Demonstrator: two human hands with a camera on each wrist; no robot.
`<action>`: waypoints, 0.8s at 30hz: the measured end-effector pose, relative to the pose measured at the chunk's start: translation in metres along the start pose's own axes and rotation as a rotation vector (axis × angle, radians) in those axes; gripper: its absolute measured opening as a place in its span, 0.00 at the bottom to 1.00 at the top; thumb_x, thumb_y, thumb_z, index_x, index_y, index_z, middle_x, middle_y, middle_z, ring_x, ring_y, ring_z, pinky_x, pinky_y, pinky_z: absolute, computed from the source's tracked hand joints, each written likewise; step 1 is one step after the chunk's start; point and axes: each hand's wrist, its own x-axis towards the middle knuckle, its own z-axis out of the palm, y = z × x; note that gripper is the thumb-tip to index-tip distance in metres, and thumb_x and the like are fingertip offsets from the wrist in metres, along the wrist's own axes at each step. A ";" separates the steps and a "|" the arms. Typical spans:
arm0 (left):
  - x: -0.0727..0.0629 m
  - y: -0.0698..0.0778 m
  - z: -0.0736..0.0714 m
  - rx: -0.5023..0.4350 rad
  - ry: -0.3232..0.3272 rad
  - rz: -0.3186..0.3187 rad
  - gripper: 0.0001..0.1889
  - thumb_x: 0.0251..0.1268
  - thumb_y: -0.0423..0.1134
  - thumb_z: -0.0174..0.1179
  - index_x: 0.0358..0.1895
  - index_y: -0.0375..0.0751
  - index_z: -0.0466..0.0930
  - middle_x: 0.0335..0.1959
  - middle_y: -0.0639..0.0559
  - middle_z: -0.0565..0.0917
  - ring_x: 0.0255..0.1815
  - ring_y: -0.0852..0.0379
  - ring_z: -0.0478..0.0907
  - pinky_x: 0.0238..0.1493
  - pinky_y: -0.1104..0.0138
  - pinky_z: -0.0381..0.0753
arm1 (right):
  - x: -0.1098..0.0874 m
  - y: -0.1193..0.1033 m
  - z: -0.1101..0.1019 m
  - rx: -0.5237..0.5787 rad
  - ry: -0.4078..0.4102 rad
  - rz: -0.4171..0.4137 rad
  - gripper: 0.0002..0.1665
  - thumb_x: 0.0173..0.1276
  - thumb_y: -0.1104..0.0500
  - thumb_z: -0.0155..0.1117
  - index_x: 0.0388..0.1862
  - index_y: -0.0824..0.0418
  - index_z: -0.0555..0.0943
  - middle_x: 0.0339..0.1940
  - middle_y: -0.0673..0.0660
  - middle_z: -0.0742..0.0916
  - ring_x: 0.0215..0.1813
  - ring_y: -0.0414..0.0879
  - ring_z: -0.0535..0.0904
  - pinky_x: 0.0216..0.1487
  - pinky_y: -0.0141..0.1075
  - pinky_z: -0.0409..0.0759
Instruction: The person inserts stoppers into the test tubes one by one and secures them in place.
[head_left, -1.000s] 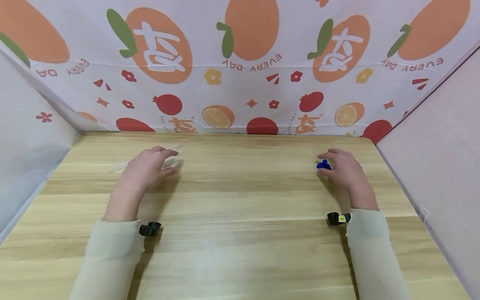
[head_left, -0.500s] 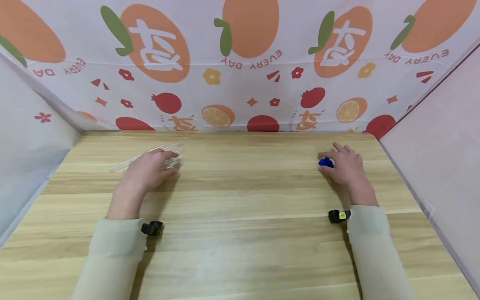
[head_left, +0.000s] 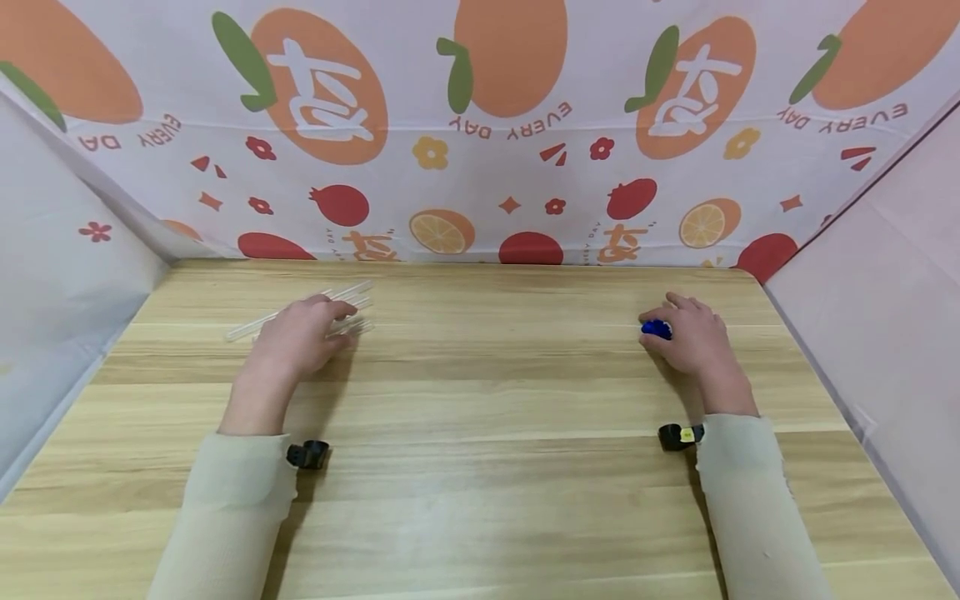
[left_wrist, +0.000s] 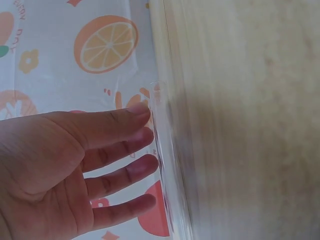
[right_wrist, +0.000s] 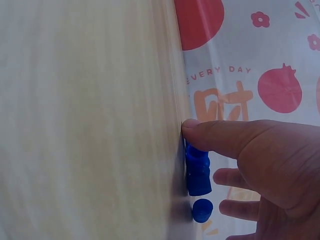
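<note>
Nearest: 2 sleeves [head_left: 225, 517], 1 black camera [head_left: 309, 455] at each cuff, over the wood counter [head_left: 487, 400]. Left hand [head_left: 295, 337]: grip relaxed, fingers spread, nothing clasped; fingertips right by clear tubes [head_left: 360, 289], can't tell if touching. Tubes lie in a loose bundle, far left of the counter, partly hidden by the hand. Right hand [head_left: 693, 337]: grip loose, blue caps [head_left: 657, 329] clustered between thumb and fingers, no pinch; thumb contact unclear. Caps are on the counter, far right. Behind: fruit-print cloth [head_left: 480, 175].
</note>
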 end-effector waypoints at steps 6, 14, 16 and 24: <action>-0.001 0.000 0.000 0.007 -0.011 0.008 0.20 0.64 0.31 0.64 0.60 0.37 0.80 0.56 0.36 0.82 0.60 0.35 0.76 0.56 0.38 0.76 | -0.001 0.000 0.002 -0.006 0.007 -0.013 0.23 0.71 0.50 0.64 0.61 0.56 0.81 0.75 0.72 0.65 0.75 0.73 0.56 0.70 0.70 0.55; -0.001 -0.001 0.005 0.003 -0.016 0.011 0.18 0.65 0.29 0.61 0.58 0.37 0.82 0.52 0.38 0.85 0.56 0.38 0.78 0.53 0.40 0.78 | -0.001 -0.002 0.002 0.016 0.008 -0.027 0.17 0.72 0.53 0.64 0.57 0.56 0.84 0.75 0.72 0.66 0.74 0.73 0.57 0.71 0.69 0.56; -0.001 -0.002 0.007 -0.003 -0.016 0.016 0.18 0.65 0.28 0.61 0.58 0.37 0.82 0.50 0.38 0.85 0.54 0.38 0.79 0.52 0.41 0.78 | -0.001 -0.003 0.002 0.018 0.002 -0.026 0.17 0.72 0.54 0.63 0.56 0.56 0.85 0.75 0.71 0.66 0.74 0.73 0.57 0.71 0.69 0.56; 0.000 -0.003 0.008 -0.036 -0.020 0.013 0.20 0.61 0.24 0.56 0.54 0.42 0.84 0.47 0.41 0.86 0.51 0.39 0.80 0.47 0.42 0.79 | -0.002 -0.003 0.003 0.044 0.028 -0.029 0.15 0.71 0.54 0.65 0.53 0.57 0.86 0.75 0.71 0.67 0.73 0.73 0.59 0.71 0.68 0.58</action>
